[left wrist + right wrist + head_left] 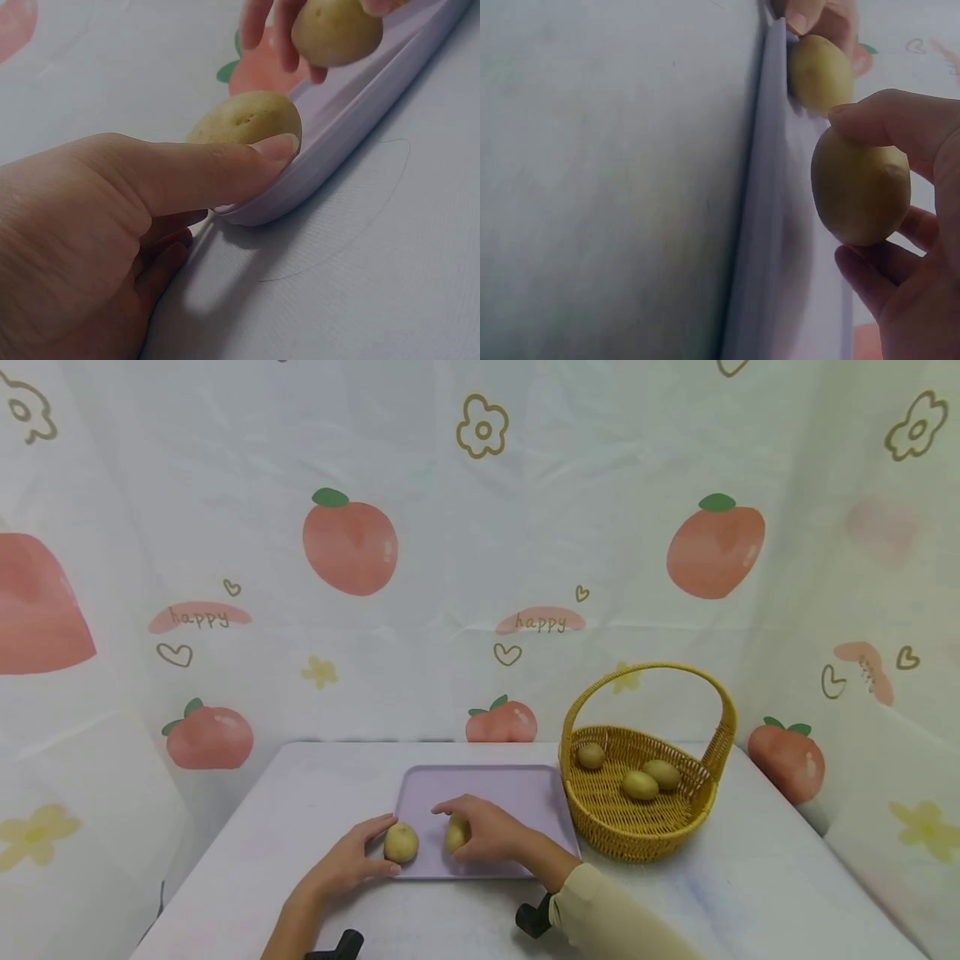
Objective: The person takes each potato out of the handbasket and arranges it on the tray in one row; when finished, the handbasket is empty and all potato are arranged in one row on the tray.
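Observation:
At the front left corner of the lilac tray [495,781] sits a potato [251,120]. My left hand [352,857] holds this potato, thumb on its near side and fingers on the far side. A second potato [861,187] is pinched by my right hand [491,833] between thumb and fingers, over the front part of the tray. In the right wrist view the thumb lies on top of it and fingertips are below. The two potatoes are a short way apart.
A yellow wicker basket [637,847] with a tall handle stands right of the tray, with three potatoes [640,785] inside. The white table [330,777] ends at a curtain [420,677] printed with peaches. Black camera mounts [534,917] sit at both wrists.

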`<state>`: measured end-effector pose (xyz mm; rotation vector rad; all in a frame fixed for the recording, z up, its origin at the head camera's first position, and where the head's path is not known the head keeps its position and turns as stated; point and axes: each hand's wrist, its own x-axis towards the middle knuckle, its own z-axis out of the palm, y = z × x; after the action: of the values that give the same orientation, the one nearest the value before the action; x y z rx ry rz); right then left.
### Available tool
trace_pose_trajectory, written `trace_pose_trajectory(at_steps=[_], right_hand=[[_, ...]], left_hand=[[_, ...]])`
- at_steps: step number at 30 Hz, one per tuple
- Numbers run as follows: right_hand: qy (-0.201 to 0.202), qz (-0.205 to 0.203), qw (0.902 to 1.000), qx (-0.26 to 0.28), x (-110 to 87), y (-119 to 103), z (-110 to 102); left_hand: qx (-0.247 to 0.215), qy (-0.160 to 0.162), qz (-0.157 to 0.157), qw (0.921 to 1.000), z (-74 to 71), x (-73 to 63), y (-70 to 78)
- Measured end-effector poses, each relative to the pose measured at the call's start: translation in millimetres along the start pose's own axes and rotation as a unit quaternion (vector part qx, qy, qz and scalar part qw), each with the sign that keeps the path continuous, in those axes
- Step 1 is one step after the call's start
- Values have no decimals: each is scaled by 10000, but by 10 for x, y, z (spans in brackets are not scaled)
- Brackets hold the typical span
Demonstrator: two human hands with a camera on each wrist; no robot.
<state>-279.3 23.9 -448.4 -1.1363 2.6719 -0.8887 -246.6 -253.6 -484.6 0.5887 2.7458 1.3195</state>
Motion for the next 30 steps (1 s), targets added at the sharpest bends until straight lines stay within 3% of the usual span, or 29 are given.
trace_pose_trajectory(at_steps=[8, 15, 23, 30], right_hand=[[-183, -309, 9993, 43, 187, -74, 159], [-324, -245, 9989, 238, 229, -97, 231], [-258, -385, 9984, 323, 185, -72, 219], [-110, -315, 9990, 310, 19, -57, 84]], left_hand=[[-13, -6, 104, 9999, 0, -12, -7], [12, 0, 78, 10000, 14, -20, -18], [3, 29, 8, 10000, 5, -27, 1], [19, 13, -31, 10000, -7, -14, 12]])
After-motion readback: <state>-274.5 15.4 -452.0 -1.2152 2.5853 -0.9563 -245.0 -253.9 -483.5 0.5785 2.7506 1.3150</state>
